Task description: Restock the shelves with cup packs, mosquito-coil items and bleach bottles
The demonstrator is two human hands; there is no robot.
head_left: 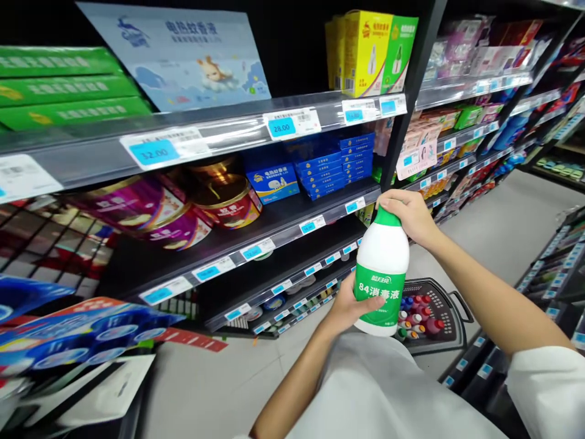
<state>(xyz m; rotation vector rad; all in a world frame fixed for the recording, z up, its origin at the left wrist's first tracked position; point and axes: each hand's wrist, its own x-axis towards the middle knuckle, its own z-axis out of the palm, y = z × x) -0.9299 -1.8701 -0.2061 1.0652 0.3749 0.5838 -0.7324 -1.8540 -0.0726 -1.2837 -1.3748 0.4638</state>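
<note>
At the wearer's front, a white bottle [382,253] with a green label [393,312] is held near upright: the left hand [347,306] clamps its lower body, the right hand [407,212] grips its green cap [386,218]. Below, a dark basket [453,329] of capped bottles [423,313] sits on the floor [219,384]. Beyond, black shelving [292,216] carries tins [231,206] and blue boxes [325,174].

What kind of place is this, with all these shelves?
It looks like a shop, probably a supermarket. Price tags line the shelves, matching boxes stand stacked in rows, and a basket holds small bottles.
</note>
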